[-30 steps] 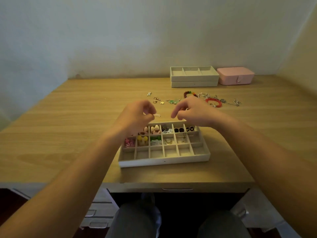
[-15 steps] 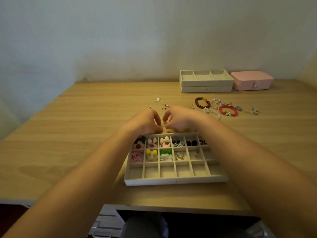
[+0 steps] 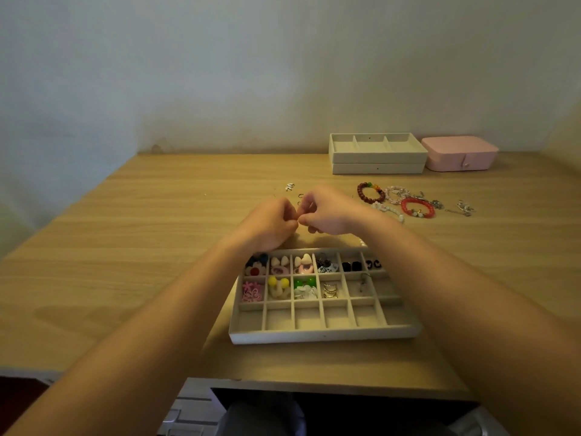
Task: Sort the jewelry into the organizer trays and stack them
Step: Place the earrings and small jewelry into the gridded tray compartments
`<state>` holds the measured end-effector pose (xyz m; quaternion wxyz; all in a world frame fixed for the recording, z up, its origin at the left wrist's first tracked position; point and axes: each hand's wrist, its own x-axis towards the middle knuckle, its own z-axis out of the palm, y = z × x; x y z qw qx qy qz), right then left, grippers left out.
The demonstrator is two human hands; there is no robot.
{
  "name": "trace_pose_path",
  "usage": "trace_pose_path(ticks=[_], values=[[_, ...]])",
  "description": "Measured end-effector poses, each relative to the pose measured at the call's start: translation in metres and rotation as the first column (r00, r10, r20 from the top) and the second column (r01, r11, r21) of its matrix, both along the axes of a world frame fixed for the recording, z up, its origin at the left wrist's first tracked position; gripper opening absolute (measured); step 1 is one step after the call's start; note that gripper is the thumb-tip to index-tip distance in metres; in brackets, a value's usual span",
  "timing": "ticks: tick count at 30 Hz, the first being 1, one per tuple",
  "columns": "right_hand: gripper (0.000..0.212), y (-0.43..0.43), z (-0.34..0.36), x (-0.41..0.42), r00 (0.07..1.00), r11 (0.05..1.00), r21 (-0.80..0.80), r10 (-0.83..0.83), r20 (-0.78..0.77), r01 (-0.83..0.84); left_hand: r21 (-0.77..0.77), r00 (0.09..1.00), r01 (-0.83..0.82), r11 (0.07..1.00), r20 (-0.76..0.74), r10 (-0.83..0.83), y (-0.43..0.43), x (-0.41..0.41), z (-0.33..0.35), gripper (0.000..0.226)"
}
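The desk (image 3: 125, 262) carries everything, and its hard wood is the first risk: a small piece that falls will bounce and skitter rather than stay put. The divided tray (image 3: 323, 336) is my landmark. Its far row is filled, its middle row mostly so, and its nearest row looks unused. Both forearms pass low over it, so a dropped wrist could nudge it and mix pieces already sorted. Well beyond the tray and to its right stand the two stacked trays (image 3: 377, 157), with a pink box (image 3: 459, 152) just right of them. Both seem safe from any slip here. Just past the tray's far edge, the left hand (image 3: 273, 223) and right hand (image 3: 330, 212) are clenched with their fingertips meeting at one spot, apparently working on something tiny (a clasp or an earring back, perhaps). The piece itself is too small to make out, so I cannot tell what either hand truly grasps. Beyond the tray to the right lie a dark bead bracelet (image 3: 370, 192) and a red bracelet (image 3: 418, 208), with chains tangled near them that a careless reach could drag along. A few loose earrings (image 3: 290, 186) lie just behind the hands, where a knuckle could flick them away. If the pinch slips, the piece may well land in a filled compartment and be hard to find.
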<state>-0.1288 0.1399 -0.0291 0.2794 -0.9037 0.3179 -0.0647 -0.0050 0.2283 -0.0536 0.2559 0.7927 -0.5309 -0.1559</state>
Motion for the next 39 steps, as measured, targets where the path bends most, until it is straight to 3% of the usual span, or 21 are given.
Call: trace_pose_path(ticks=[2, 4, 7, 9, 12, 16, 21, 23, 27, 29, 35, 39], values=[[0.004, 0.0, 0.008, -0.011, 0.988, 0.991, 0.131, -0.034, 0.152, 0.014, -0.113, 0.982, -0.008, 0.994, -0.187, -0.013, 0.007, -0.002, 0.005, 0.009], [0.006, 0.003, 0.016, -0.025, 0.954, 0.957, 0.289, -0.076, 0.29, -0.012, -0.207, 0.905, -0.039, 0.978, -0.421, -0.053, 0.016, -0.009, 0.013, 0.01], [0.011, 0.006, 0.029, -0.042, 0.898, 0.904, 0.422, -0.126, 0.421, -0.071, -0.256, 0.73, -0.092, 0.962, -0.675, -0.109, 0.028, -0.018, 0.023, 0.012], [0.013, 0.008, 0.036, -0.052, 0.865, 0.875, 0.474, -0.163, 0.474, -0.095, -0.241, 0.553, -0.088, 0.966, -0.819, -0.154, 0.033, -0.022, 0.027, 0.011], [0.014, 0.007, 0.043, -0.065, 0.828, 0.83, 0.544, -0.216, 0.518, -0.124, -0.224, 0.323, -0.097, 0.97, -0.929, -0.182, 0.037, -0.029, 0.029, 0.014], [0.022, 0.007, 0.047, -0.084, 0.81, 0.787, 0.601, -0.257, 0.527, -0.141, -0.258, 0.208, -0.124, 0.958, -0.951, -0.229, 0.045, -0.035, 0.03, 0.021], [0.023, 0.009, 0.047, -0.106, 0.828, 0.773, 0.619, -0.255, 0.5, -0.136, -0.271, 0.289, -0.146, 0.951, -0.931, -0.221, 0.049, -0.043, 0.035, 0.018], [0.023, 0.01, 0.048, -0.113, 0.838, 0.777, 0.617, -0.252, 0.484, -0.122, -0.277, 0.384, -0.16, 0.947, -0.902, -0.199, 0.05, -0.048, 0.037, 0.019], [0.02, 0.009, 0.044, -0.124, 0.883, 0.825, 0.563, -0.233, 0.409, -0.043, -0.303, 0.661, -0.19, 0.934, -0.743, -0.106, 0.051, -0.057, 0.042, 0.022], [0.017, 0.01, 0.041, -0.127, 0.911, 0.865, 0.501, -0.204, 0.358, -0.003, -0.334, 0.744, -0.19, 0.923, -0.662, -0.086, 0.05, -0.061, 0.045, 0.016], [0.013, 0.013, 0.035, -0.129, 0.964, 0.916, 0.401, -0.129, 0.232, 0.026, -0.37, 0.836, -0.169, 0.913, -0.545, -0.067, 0.046, -0.068, 0.051, 0.011], [0.014, 0.015, 0.032, -0.129, 0.97, 0.909, 0.417, -0.114, 0.216, 0.014, -0.37, 0.861, -0.151, 0.917, -0.505, -0.062, 0.044, -0.069, 0.053, 0.014]])
